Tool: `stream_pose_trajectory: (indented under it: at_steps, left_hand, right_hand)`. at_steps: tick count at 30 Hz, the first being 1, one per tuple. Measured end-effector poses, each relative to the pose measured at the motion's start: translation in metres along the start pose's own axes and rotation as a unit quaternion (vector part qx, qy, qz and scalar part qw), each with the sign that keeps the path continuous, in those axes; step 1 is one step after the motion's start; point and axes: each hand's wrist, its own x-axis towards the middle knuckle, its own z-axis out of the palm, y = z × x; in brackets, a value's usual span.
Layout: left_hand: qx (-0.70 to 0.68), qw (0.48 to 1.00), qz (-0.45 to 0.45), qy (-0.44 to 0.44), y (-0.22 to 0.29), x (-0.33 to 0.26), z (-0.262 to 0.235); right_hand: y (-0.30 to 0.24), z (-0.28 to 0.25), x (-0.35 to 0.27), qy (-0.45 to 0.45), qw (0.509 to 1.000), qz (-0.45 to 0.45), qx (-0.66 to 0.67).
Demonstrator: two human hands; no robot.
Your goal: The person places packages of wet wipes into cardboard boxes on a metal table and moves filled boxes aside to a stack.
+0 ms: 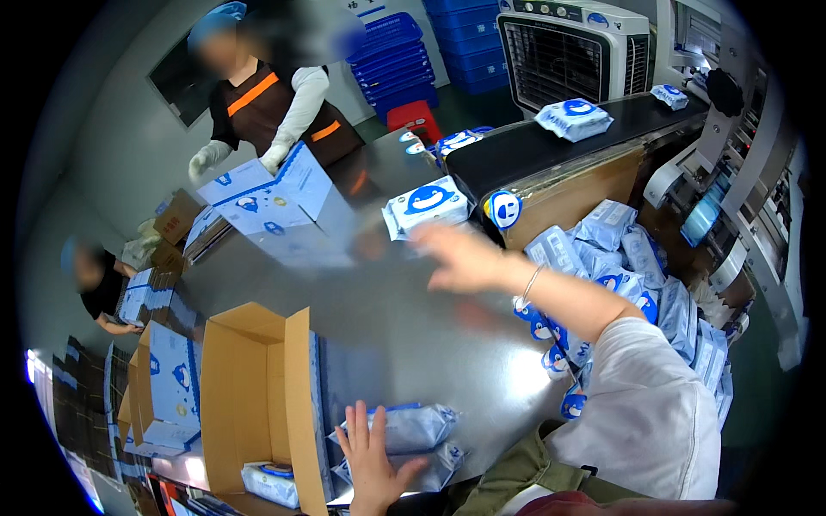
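My left hand (372, 460) lies flat, fingers spread, on two stacked blue-and-white soft packs (404, 440) at the near edge of the steel table (404, 327). An open cardboard box (254, 391) stands just left of them, with one pack (271, 483) inside. My right hand (460, 258), blurred, reaches across the table with fingers apart and nothing in it, close to another pack (428, 205) at the end of a black conveyor belt (551, 142).
Packs (574, 118) ride the belt; several more fill a bin (641, 275) on the right. A person in a brown vest (267, 107) folds a printed carton (267, 193) across the table. Another person (99, 288) works far left. Blue crates (396, 60) and machinery (740, 155) stand behind.
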Motion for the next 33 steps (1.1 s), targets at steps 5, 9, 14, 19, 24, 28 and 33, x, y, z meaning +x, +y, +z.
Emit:
stream_pose_trajectory:
  at_steps: [5,9,14,19,24,28,33]
  left_hand:
    - [0.084,0.996,0.014,0.025,-0.004,0.049,0.044]
    - [0.063,0.997,0.006,0.047,-0.006,0.050,0.044]
    - [0.048,0.998,-0.011,0.050,-0.003,0.049,0.040]
    - [0.054,0.997,-0.023,0.054,-0.006,0.047,0.041]
    - [0.050,0.997,-0.018,0.047,-0.004,0.050,0.036]
    - [0.039,0.997,0.010,0.066,-0.004,0.054,0.037]
    - [0.034,0.995,0.026,0.085,-0.010,0.049,0.038]
  right_hand:
    - [0.173,-0.131,-0.027,0.211,0.928,0.132,-0.279]
    - [0.234,-0.180,-0.030,0.099,0.843,0.259,-0.460]
    - [0.233,-0.147,0.020,-0.058,0.873,0.305,-0.377]
    - [0.184,-0.098,0.083,-0.064,0.915,0.213,-0.337]
    - [0.169,-0.021,0.131,-0.030,0.965,0.161,-0.205]
    - [0.151,-0.003,0.158,-0.132,0.937,0.229,-0.230]
    - [0.083,-0.007,0.110,-0.220,0.934,0.164,-0.228]
